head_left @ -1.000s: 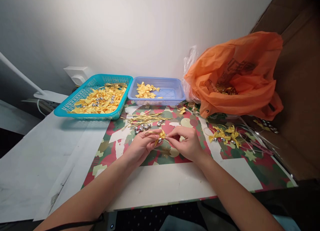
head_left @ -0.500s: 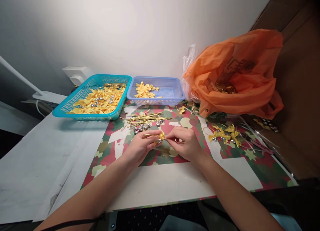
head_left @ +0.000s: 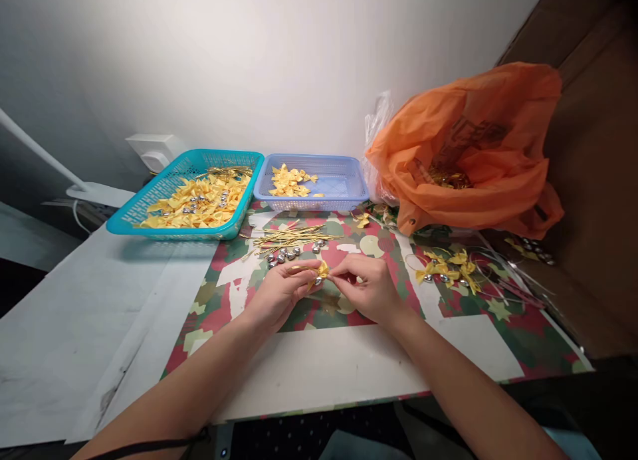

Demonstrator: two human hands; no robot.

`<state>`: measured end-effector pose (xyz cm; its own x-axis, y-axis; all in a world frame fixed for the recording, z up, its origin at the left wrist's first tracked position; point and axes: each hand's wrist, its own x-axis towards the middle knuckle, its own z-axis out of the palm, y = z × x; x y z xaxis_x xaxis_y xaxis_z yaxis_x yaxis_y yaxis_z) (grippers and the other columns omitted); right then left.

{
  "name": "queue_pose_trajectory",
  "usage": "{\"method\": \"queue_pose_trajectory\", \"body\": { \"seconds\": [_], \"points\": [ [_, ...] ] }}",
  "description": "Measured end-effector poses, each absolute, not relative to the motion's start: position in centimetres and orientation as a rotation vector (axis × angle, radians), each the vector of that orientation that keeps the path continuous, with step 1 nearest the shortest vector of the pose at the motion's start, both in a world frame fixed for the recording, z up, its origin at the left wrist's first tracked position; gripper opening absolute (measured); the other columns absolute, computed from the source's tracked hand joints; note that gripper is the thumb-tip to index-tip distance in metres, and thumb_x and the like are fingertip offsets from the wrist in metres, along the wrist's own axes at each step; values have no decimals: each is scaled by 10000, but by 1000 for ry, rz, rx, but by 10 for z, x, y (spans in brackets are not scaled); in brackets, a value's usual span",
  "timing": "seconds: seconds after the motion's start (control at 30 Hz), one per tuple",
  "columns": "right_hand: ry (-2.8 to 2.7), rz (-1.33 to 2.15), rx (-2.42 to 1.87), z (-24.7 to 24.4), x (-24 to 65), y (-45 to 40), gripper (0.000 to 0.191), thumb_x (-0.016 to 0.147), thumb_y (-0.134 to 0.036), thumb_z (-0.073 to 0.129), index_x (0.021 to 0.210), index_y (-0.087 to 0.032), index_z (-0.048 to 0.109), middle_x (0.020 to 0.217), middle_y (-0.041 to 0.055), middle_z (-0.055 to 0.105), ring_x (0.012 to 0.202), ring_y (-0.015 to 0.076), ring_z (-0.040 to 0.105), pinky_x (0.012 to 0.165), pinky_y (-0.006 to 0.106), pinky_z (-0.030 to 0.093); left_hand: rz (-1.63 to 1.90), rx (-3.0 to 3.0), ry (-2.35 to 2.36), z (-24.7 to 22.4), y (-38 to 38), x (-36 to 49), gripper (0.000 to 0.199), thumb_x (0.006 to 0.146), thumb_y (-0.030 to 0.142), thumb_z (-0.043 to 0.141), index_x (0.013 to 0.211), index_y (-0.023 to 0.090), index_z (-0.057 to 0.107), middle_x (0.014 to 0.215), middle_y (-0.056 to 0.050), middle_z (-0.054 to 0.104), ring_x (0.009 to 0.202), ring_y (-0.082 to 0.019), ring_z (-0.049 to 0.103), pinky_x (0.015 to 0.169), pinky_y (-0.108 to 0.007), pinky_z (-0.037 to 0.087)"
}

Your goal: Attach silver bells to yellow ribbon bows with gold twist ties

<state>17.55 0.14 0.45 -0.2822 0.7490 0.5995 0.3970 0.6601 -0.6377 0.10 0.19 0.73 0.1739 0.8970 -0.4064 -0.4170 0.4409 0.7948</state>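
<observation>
Between my two hands is a small yellow ribbon bow (head_left: 323,270) with a silver jingle bell (head_left: 318,281) at its lower side. My left hand (head_left: 282,290) pinches the bow from the left, and a strand of gold tie runs back over its fingers. From the other side, my right hand (head_left: 366,284) is closed, thumb and forefinger pinched at the bow's right edge. Just behind the left hand lie several loose silver bells (head_left: 284,255) and a bundle of gold twist ties (head_left: 294,236). What the fingertips cover is hidden.
A teal basket (head_left: 115,222) heaped with yellow bows stands back left, beside a blue basket (head_left: 343,184) holding fewer bows. An orange plastic bag (head_left: 463,147) sits back right. Bows with bells (head_left: 446,270) lie on the patterned paper at right. A white lamp arm (head_left: 40,147) rises at left.
Both hands keep almost the same pinch on the bow, with only a slight shift of the fingers. The whole view has moved slightly.
</observation>
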Motion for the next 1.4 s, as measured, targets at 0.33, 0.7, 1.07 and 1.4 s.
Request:
{"method": "queue_pose_trajectory", "body": {
  "seconds": [0.33, 0.7, 1.07, 1.4],
  "points": [
    [-1562, 911, -1088, 7, 167, -1, 149, 751, -217, 710, 615, -174, 666, 558, -3, 622, 502, 97, 495, 488, 237, 403, 1071, 654, 972, 6, 0, 2, 246, 503, 247, 908, 690, 160, 774, 777, -21, 726, 756, -122, 655, 734, -209, 567],
    [-1463, 1011, -1142, 5, 164, -1, 101, 723, -271, 735, 701, -175, 711, 596, 10, 656, 515, 104, 509, 502, 248, 420, 1117, 675, 1016, 7, 0, 4, 265, 467, 300, 921, 631, 162, 765, 833, -42, 728, 770, -133, 652, 717, -214, 564],
    [-1683, 948, -1172, 8, 168, 2, 142, 836, -227, 599, 703, -192, 630, 703, 12, 649, 657, 138, 562, 586, 266, 447, 1163, 670, 1065, 6, 1, 3, 312, 453, 324, 923, 685, 172, 781, 755, -25, 723, 680, -103, 626, 653, -187, 528],
    [-1767, 218, -1000, 6, 163, -5, 56, 837, -209, 644, 805, -231, 685, 857, 33, 640, 875, 197, 569, 797, 362, 439, 1228, 950, 1257, 2, -1, 1, 231, 626, 311, 828, 815, 186, 785, 697, -23, 728, 611, -110, 600, 523, -188, 456]
  ]
}}
